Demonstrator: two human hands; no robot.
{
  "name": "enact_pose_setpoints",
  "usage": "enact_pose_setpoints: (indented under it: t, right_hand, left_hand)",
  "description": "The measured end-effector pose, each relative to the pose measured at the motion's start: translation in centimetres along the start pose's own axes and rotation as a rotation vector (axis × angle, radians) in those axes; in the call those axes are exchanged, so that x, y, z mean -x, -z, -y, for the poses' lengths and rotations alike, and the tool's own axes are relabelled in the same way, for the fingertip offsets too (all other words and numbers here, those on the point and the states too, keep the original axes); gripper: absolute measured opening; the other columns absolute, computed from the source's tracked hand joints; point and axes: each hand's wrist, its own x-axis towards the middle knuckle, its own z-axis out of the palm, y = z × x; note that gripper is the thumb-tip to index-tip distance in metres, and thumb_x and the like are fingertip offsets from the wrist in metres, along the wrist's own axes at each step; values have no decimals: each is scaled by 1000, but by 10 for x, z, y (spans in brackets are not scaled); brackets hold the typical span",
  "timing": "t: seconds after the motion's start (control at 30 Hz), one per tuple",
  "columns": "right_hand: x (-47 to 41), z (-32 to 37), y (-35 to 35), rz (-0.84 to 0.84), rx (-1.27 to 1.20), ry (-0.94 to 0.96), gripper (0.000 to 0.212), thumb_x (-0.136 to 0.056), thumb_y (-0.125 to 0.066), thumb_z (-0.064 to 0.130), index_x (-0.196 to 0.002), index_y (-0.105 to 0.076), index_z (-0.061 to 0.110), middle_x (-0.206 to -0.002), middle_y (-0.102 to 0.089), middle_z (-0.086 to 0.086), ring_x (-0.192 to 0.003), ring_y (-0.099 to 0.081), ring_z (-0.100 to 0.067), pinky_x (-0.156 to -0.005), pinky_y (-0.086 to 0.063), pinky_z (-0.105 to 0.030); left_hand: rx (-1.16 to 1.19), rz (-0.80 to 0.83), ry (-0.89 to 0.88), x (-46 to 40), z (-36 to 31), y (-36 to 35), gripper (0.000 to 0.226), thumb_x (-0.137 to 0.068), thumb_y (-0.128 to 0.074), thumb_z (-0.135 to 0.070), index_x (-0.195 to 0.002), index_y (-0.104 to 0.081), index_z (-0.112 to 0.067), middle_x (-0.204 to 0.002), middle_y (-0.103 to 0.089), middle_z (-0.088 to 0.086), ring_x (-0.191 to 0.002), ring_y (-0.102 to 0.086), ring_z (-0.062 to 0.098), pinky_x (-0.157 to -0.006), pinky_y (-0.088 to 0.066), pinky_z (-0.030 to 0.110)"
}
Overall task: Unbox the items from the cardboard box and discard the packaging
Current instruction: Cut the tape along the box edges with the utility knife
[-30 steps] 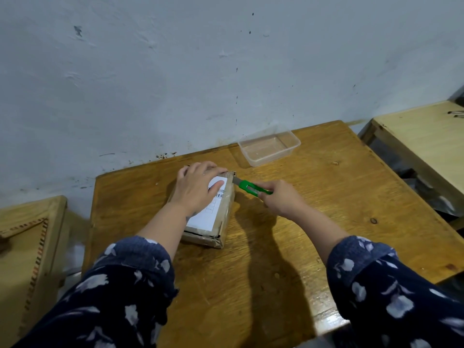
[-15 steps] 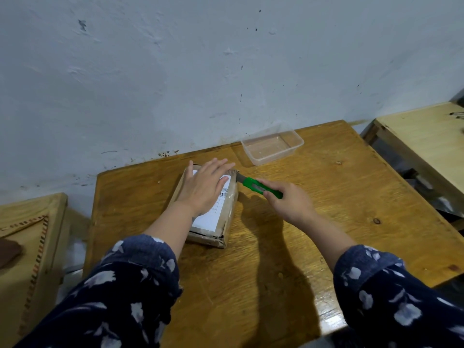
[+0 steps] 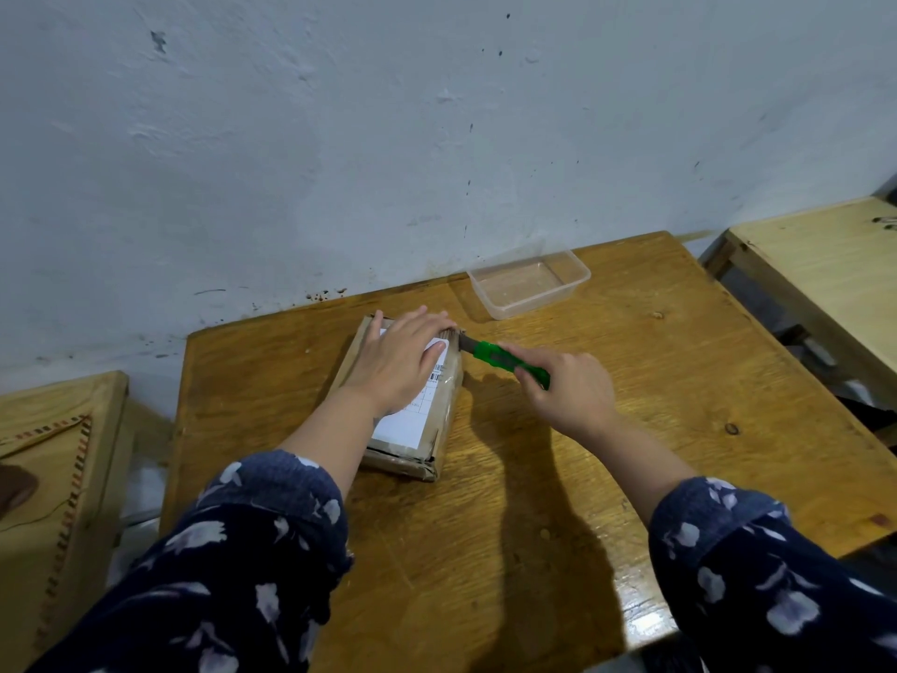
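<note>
A small taped cardboard box with a white shipping label lies flat on the wooden table. My left hand presses flat on its top, fingers straight and reaching to the far edge. My right hand grips a green utility knife. The blade tip touches the box's far right corner, just beside my left fingertips. Most of the label is hidden under my left hand.
A clear plastic container sits open at the table's back edge against the wall. A pale wooden table stands to the right across a gap. Another wooden piece is at the left.
My left hand slid toward the box's far edge and flattened its fingers. The knife stays at the far right corner, with my right hand shifted slightly right.
</note>
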Motion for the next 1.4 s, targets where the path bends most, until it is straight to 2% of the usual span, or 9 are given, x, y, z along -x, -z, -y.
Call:
enact_pose_setpoints:
  t: [0.23,0.63,0.7,0.8,0.87,1.0,1.1,1.23,1.4]
  right_hand:
    - [-3,-10,4,15,-81,-107,40,-92,-49,32,-130,-53,44,-94,-72,2,-71,-61,-17,-57,-40,-25]
    - [-9,-5,-9,111,-310,-208,40,-89,-52,29,-127,-55,43,-122,-66,6,-97,-64,-18,-80,-57,-39]
    - [-10,-3,-8,151,-329,-214,39,-89,-53,27,-125,-58,41,-116,-67,7,-88,-64,-15,-75,-56,-35]
    - [-9,1,-6,267,-384,-205,36,-89,-53,24,-122,-62,36,-88,-66,8,-61,-54,-9,-55,-42,-25]
    - [-7,2,-6,318,-423,-198,35,-88,-53,22,-118,-65,35,-71,-63,12,-56,-51,-11,-56,-40,-26]
    - [-2,5,-7,324,-418,-170,36,-88,-53,22,-119,-65,35,-72,-66,9,-56,-51,-10,-57,-39,-28]
    - [-1,7,-7,321,-379,-177,37,-88,-52,24,-121,-63,37,-79,-67,5,-58,-53,-12,-56,-40,-27]
    - [-2,7,-8,338,-374,-199,38,-88,-51,26,-121,-62,39,-81,-69,2,-59,-56,-16,-56,-43,-32]
    - [-3,12,-5,352,-361,-212,39,-89,-50,24,-123,-61,38,-75,-65,3,-59,-56,-17,-56,-43,-29]
  left_hand:
    - [9,-26,-1,-1,0,-2,30,-102,-34,-31,-130,-45,-34,-141,-47,-13,-142,-26,8,-118,-4,51]
    - [28,-32,7,-1,-3,0,30,-103,-32,-29,-129,-46,-31,-141,-48,-11,-142,-26,9,-118,-3,51]
    - [29,-26,8,-1,-4,0,30,-103,-31,-29,-129,-46,-31,-140,-48,-11,-142,-25,9,-119,-2,51]
    - [3,-17,15,-1,-4,0,30,-103,-29,-29,-128,-45,-33,-141,-48,-10,-143,-24,8,-119,-2,50]
    - [-9,-14,21,-1,-4,0,30,-103,-29,-30,-128,-45,-33,-141,-47,-9,-143,-23,8,-119,-1,49]
    - [-8,-5,22,-1,-3,0,30,-103,-29,-31,-128,-45,-35,-142,-46,-12,-143,-22,7,-119,0,50]
    - [-21,24,40,2,-6,4,37,-104,-26,-34,-138,-40,-36,-152,-33,-14,-145,-15,5,-118,3,52]
    - [-93,83,51,16,-3,7,50,-102,-18,-44,-151,-12,-36,-160,-10,-10,-147,0,7,-117,4,55]
    - [-196,222,43,53,-4,10,84,-80,-5,-80,-151,-1,-36,-159,10,-12,-146,12,7,-117,6,55]
